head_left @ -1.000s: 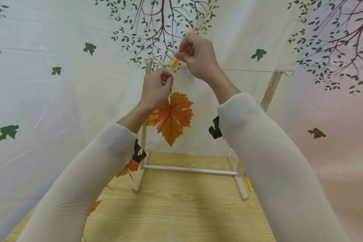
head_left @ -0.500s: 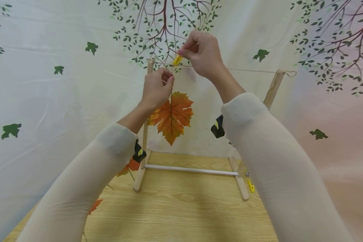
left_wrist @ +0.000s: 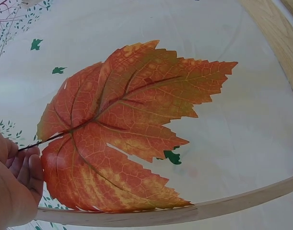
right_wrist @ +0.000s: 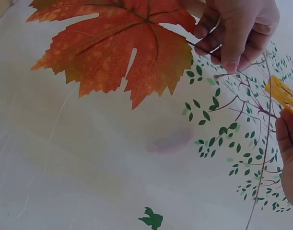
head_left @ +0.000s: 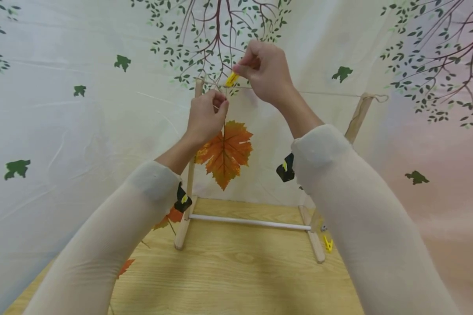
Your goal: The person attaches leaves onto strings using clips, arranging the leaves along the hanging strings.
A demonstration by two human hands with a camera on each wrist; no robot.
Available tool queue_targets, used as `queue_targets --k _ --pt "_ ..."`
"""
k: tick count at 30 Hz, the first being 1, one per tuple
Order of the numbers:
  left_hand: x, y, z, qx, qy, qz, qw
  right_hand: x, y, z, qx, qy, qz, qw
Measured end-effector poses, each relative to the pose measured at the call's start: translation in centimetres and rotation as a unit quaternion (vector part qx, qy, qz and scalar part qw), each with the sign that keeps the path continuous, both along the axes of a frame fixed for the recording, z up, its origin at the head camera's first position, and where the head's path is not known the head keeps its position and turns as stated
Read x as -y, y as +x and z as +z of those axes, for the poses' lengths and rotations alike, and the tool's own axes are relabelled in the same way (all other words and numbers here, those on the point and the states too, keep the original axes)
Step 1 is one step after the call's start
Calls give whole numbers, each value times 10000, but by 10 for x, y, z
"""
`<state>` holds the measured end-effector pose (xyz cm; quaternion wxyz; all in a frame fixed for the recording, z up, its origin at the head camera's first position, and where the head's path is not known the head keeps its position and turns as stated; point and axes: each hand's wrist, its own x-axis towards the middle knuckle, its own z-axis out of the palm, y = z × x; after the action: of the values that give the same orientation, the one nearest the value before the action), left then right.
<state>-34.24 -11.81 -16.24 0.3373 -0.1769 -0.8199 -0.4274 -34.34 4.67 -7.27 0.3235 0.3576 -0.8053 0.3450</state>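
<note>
My left hand (head_left: 207, 116) pinches the thin stem of an orange-red artificial maple leaf (head_left: 226, 153), which hangs tip-down below the fingers. Just above and to the right, my right hand (head_left: 266, 72) pinches a yellow clothespin (head_left: 232, 79) by its handle end. The clothespin's front end meets the string (head_left: 323, 93) near the left post; in the right wrist view that end (right_wrist: 275, 86) lies at the string. Whether its jaws grip the string or the stem is hard to tell. The left wrist view shows the leaf (left_wrist: 112, 120) broadly, its stem running into the hand.
A wooden frame with a left post (head_left: 191, 175), a right post (head_left: 358, 116) and a white crossbar (head_left: 248, 222) stands on the wood-grain table (head_left: 228, 271). Another yellow clothespin (head_left: 328, 244) lies by its right foot. More orange leaves (head_left: 175, 215) lie at left, partly behind my sleeve.
The right hand has shifted slightly right and the clothespin with it, staying close to the string. The left hand and hanging leaf have hardly moved; the whole view has drifted a little.
</note>
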Motion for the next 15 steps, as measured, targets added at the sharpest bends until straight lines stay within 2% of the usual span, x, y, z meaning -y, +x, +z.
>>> queue_targets --k 7,10,15 --pt "0 0 1 -17 -52 31 10000 2 5 6 -230 -3 253 9994" --pt "1 1 0 -22 -70 31 10000 4 6 8 -301 255 149 9991" --pt "2 2 0 28 -45 50 10000 7 4 4 -182 480 -163 9985"
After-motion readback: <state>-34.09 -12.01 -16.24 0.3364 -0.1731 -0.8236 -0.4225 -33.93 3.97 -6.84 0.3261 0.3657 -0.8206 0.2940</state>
